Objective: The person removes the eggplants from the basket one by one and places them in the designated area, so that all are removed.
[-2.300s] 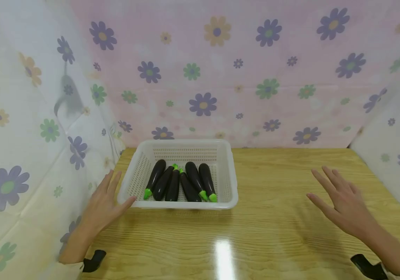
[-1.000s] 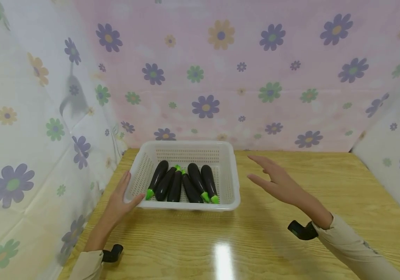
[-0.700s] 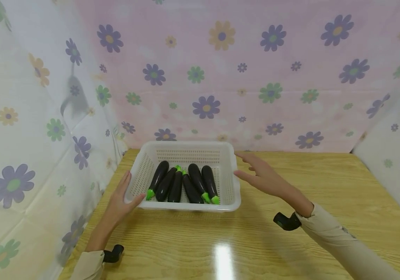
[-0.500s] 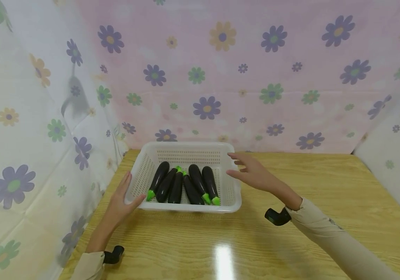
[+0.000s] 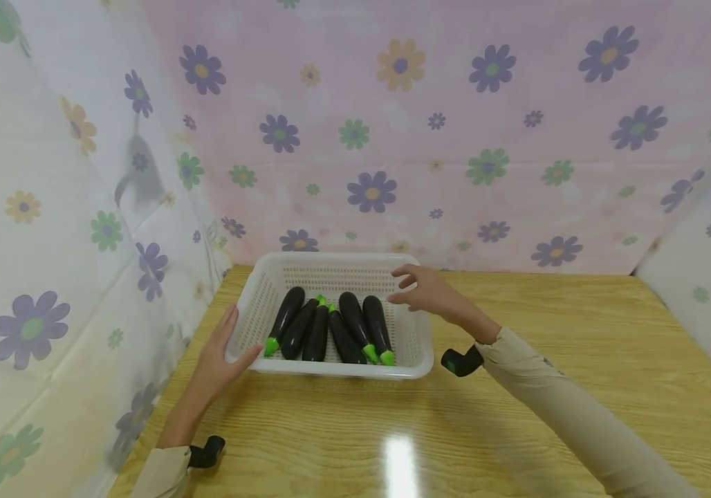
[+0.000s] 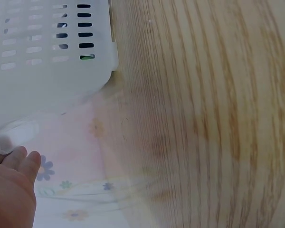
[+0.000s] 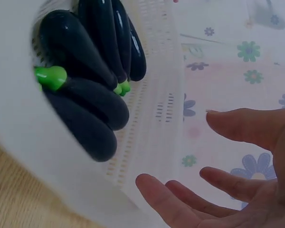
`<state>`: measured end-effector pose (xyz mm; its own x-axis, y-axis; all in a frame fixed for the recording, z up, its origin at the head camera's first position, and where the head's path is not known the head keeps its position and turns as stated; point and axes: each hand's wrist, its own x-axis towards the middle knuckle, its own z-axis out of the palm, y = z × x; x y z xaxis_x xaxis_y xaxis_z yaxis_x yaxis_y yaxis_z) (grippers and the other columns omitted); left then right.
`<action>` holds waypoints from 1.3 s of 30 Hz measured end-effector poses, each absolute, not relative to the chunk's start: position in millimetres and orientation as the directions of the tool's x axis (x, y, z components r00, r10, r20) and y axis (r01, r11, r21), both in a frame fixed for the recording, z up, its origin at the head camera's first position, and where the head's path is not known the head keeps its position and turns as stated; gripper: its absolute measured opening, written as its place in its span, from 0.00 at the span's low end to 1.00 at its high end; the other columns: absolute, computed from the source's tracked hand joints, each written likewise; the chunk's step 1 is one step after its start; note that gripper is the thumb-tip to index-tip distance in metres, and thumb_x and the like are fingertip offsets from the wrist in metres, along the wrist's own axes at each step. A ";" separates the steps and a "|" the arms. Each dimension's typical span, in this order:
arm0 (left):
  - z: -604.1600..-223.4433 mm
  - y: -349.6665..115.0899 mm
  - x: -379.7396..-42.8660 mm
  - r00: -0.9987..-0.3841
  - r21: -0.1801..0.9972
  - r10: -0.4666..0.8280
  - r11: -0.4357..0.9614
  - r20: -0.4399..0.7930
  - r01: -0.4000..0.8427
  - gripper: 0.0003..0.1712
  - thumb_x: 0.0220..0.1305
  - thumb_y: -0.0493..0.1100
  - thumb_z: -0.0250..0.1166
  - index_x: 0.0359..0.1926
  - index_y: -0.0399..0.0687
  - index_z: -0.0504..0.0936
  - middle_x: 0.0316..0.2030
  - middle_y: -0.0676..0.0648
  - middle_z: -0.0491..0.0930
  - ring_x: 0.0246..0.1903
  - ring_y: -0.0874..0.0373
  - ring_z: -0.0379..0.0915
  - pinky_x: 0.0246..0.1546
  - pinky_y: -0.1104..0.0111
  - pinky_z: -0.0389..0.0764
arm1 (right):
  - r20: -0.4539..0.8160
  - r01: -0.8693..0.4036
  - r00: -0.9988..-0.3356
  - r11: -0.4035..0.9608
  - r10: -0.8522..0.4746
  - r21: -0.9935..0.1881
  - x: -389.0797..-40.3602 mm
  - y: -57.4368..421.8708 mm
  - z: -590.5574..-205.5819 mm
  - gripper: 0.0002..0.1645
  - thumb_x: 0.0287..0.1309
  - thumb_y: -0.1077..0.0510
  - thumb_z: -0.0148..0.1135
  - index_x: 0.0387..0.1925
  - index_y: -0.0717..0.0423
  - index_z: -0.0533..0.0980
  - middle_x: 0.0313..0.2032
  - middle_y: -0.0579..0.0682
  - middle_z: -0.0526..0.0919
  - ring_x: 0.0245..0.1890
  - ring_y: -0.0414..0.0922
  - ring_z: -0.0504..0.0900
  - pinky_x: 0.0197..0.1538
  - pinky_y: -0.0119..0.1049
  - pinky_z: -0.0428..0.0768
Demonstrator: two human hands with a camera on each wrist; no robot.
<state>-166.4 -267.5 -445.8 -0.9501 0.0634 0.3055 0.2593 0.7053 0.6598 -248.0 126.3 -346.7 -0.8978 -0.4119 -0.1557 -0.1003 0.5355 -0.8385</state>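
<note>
A white plastic basket (image 5: 420, 339) with slotted walls stands on the table, with several glossy dark eggplants (image 5: 344, 332) with bright green stem ends lying side by side in it. My left hand (image 5: 214, 361) rests against its front left corner, thumb over the front rim and fingers along the left side. In the left wrist view, fingertips (image 6: 31, 161) meet the rim's underside. Over the basket's right end hovers my right hand (image 5: 425, 290), thumb and fingers apart and lightly bent, nothing between them. The right wrist view shows these fingers (image 7: 156, 199) apart from the nearest eggplants (image 7: 83, 123).
The wood-grain table (image 5: 548, 387) extends right of the basket and in front of it. A pink flowered cloth (image 5: 430, 138) hangs behind, and a pale flowered cloth (image 5: 69, 263) stands close on the left. Black wrist cameras (image 5: 463, 361) sit below both wrists.
From the right side of the table, my right hand has moved left and over the basket's right end. My left hand has come against the basket's corner. The eggplants lie unchanged.
</note>
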 end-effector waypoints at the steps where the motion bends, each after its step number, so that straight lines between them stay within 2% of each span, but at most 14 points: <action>1: -445.9 -267.2 -166.5 -0.949 0.660 0.063 0.704 0.307 0.261 0.52 0.56 0.52 0.68 0.73 0.39 0.49 0.73 0.43 0.46 0.69 0.39 0.45 0.61 0.41 0.55 | -0.166 -0.086 -0.896 0.526 -0.413 -0.846 -249.5 124.7 -346.8 0.36 0.59 0.54 0.63 0.65 0.60 0.62 0.56 0.67 0.68 0.45 0.56 0.78 0.47 0.49 0.78; 9: -447.2 -266.9 -166.0 -0.953 0.665 0.057 0.703 0.299 0.250 0.52 0.56 0.53 0.67 0.73 0.42 0.49 0.73 0.43 0.46 0.69 0.40 0.44 0.60 0.41 0.55 | -0.260 0.040 -0.873 0.472 -0.412 -0.881 -259.3 108.2 -348.1 0.34 0.57 0.58 0.64 0.61 0.66 0.62 0.49 0.65 0.74 0.49 0.63 0.75 0.45 0.50 0.79; 14: -448.1 -267.0 -167.5 -0.950 0.658 0.053 0.709 0.308 0.253 0.52 0.56 0.53 0.67 0.73 0.42 0.49 0.73 0.44 0.46 0.69 0.40 0.45 0.61 0.41 0.56 | -0.273 0.065 -0.877 0.465 -0.395 -0.883 -266.4 99.4 -354.1 0.35 0.57 0.56 0.64 0.60 0.70 0.61 0.51 0.65 0.72 0.48 0.66 0.75 0.39 0.49 0.81; 17: -448.0 -266.9 -168.5 -0.949 0.659 0.052 0.707 0.311 0.255 0.52 0.56 0.53 0.67 0.73 0.41 0.49 0.73 0.43 0.46 0.69 0.40 0.46 0.60 0.41 0.56 | -0.293 0.091 -0.873 0.460 -0.389 -0.883 -270.5 94.8 -358.1 0.34 0.56 0.56 0.63 0.58 0.70 0.62 0.53 0.66 0.70 0.48 0.67 0.75 0.41 0.51 0.81; 22: -447.5 -267.0 -168.7 -0.946 0.662 0.052 0.701 0.321 0.264 0.52 0.56 0.53 0.67 0.73 0.39 0.50 0.73 0.42 0.47 0.69 0.39 0.46 0.60 0.41 0.56 | -0.359 0.167 -0.865 0.473 -0.350 -0.865 -280.5 87.1 -368.9 0.26 0.54 0.56 0.65 0.48 0.67 0.67 0.53 0.69 0.69 0.48 0.67 0.76 0.43 0.53 0.79; 24: -447.6 -267.0 -168.7 -0.945 0.661 0.054 0.702 0.322 0.266 0.52 0.56 0.53 0.67 0.73 0.40 0.50 0.73 0.42 0.46 0.69 0.39 0.45 0.60 0.41 0.56 | -0.392 0.207 -0.864 0.487 -0.316 -0.848 -283.9 83.9 -373.6 0.28 0.53 0.56 0.66 0.49 0.67 0.67 0.54 0.70 0.68 0.48 0.66 0.76 0.44 0.52 0.79; 28: -447.7 -266.3 -168.8 -0.945 0.658 0.062 0.703 0.323 0.271 0.52 0.57 0.53 0.67 0.73 0.40 0.49 0.73 0.43 0.46 0.69 0.40 0.45 0.61 0.41 0.55 | -0.463 0.291 -0.853 0.518 -0.239 -0.804 -288.2 77.6 -383.6 0.40 0.51 0.58 0.67 0.62 0.68 0.60 0.57 0.71 0.65 0.50 0.65 0.75 0.43 0.52 0.80; 30: -447.4 -265.8 -168.7 -0.944 0.655 0.064 0.704 0.324 0.272 0.51 0.57 0.53 0.67 0.73 0.39 0.50 0.73 0.43 0.47 0.69 0.40 0.45 0.61 0.41 0.55 | -0.472 0.310 -0.858 0.530 -0.202 -0.789 -289.9 74.7 -390.4 0.40 0.49 0.59 0.68 0.61 0.67 0.61 0.55 0.69 0.67 0.49 0.64 0.75 0.41 0.52 0.80; 32: -447.1 -265.5 -168.3 -0.945 0.656 0.063 0.705 0.322 0.270 0.52 0.57 0.53 0.67 0.73 0.40 0.50 0.73 0.43 0.47 0.69 0.40 0.45 0.61 0.41 0.55 | -0.467 0.303 -0.868 0.566 -0.168 -0.767 -291.2 71.2 -398.8 0.35 0.47 0.60 0.69 0.55 0.70 0.67 0.49 0.69 0.72 0.43 0.64 0.79 0.37 0.52 0.81; 35: -446.9 -265.9 -167.5 -0.946 0.657 0.060 0.705 0.319 0.266 0.52 0.57 0.53 0.67 0.73 0.42 0.49 0.73 0.43 0.46 0.69 0.40 0.45 0.61 0.41 0.55 | -0.437 0.273 -0.892 0.632 -0.117 -0.725 -292.0 63.8 -410.5 0.22 0.44 0.61 0.72 0.40 0.70 0.75 0.38 0.65 0.77 0.32 0.61 0.82 0.31 0.50 0.82; 37: -447.0 -266.4 -166.9 -0.946 0.658 0.058 0.705 0.318 0.265 0.52 0.57 0.53 0.67 0.73 0.42 0.49 0.73 0.43 0.46 0.69 0.40 0.45 0.61 0.41 0.55 | -0.421 0.256 -0.902 0.667 -0.097 -0.700 -290.8 59.1 -414.4 0.19 0.42 0.61 0.73 0.35 0.70 0.77 0.32 0.64 0.79 0.26 0.60 0.82 0.29 0.48 0.82; 39: -446.7 -266.9 -166.4 -0.946 0.660 0.057 0.703 0.320 0.266 0.52 0.57 0.53 0.67 0.73 0.42 0.49 0.73 0.43 0.47 0.69 0.40 0.45 0.60 0.41 0.56 | -0.391 0.229 -0.916 0.676 -0.095 -0.701 -291.1 56.7 -416.3 0.17 0.39 0.61 0.73 0.30 0.68 0.77 0.29 0.60 0.77 0.24 0.54 0.81 0.28 0.44 0.81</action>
